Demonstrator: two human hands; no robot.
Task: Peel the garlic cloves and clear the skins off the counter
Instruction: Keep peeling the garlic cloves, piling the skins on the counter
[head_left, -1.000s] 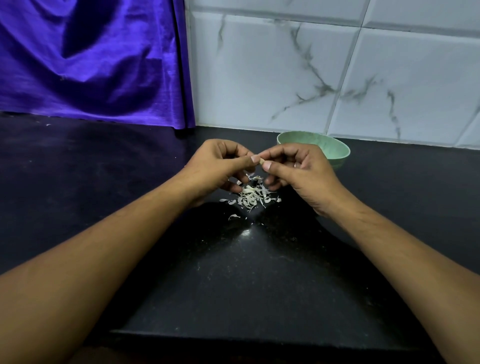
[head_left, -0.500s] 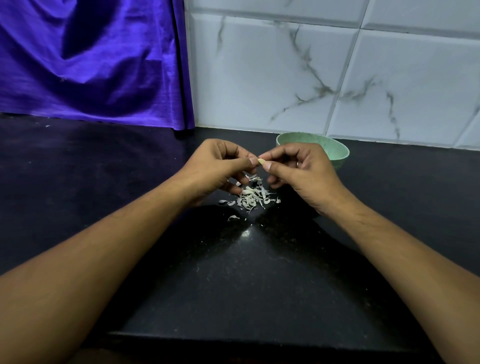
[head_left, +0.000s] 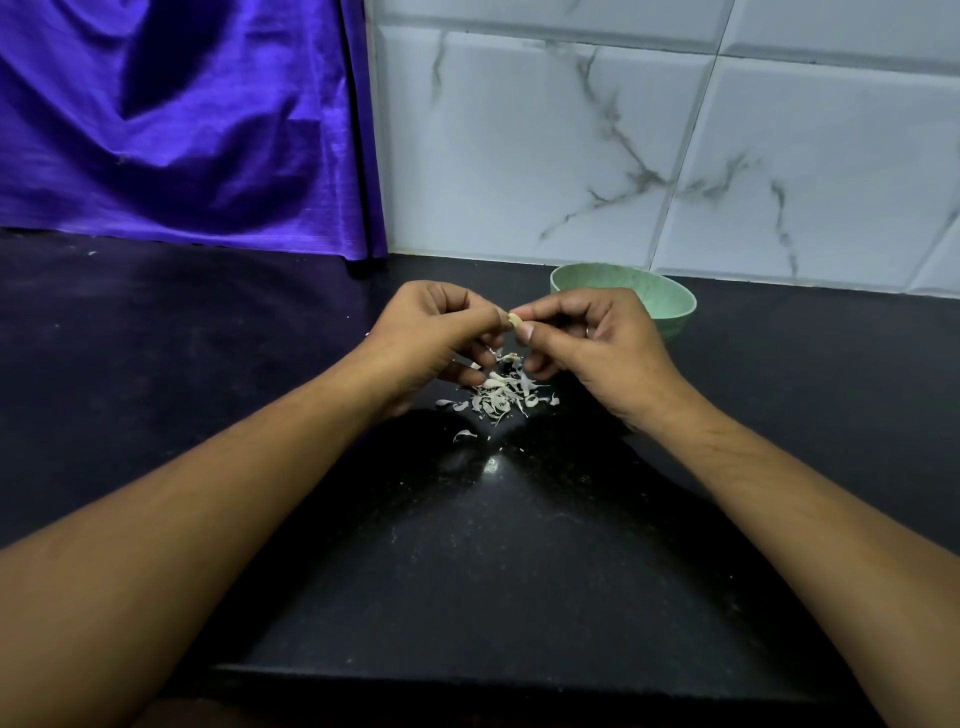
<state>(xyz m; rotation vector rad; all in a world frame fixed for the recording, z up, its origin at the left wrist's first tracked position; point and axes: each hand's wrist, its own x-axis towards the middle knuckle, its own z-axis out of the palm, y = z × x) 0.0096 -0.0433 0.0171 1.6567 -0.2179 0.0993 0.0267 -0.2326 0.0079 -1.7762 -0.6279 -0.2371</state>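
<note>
A small pale garlic clove (head_left: 514, 319) is pinched between the fingertips of both hands above the counter. My left hand (head_left: 434, 338) grips it from the left, my right hand (head_left: 592, 343) from the right, thumbs and forefingers meeting at the clove. Directly beneath the hands lies a loose pile of white garlic skins (head_left: 501, 395) on the black counter (head_left: 467, 545), with one stray skin (head_left: 464, 434) a little nearer to me. A green bowl (head_left: 670, 301) stands behind my right hand; its inside is hidden.
A white marble-patterned tiled wall (head_left: 649, 156) rises behind the counter. A purple cloth (head_left: 182, 130) hangs at the back left. The counter's front edge (head_left: 493, 675) runs close to my body.
Both hands have stayed together over the pile, rising very slightly; the fingertips have shifted a little on the clove. The skins and bowl have not moved.
</note>
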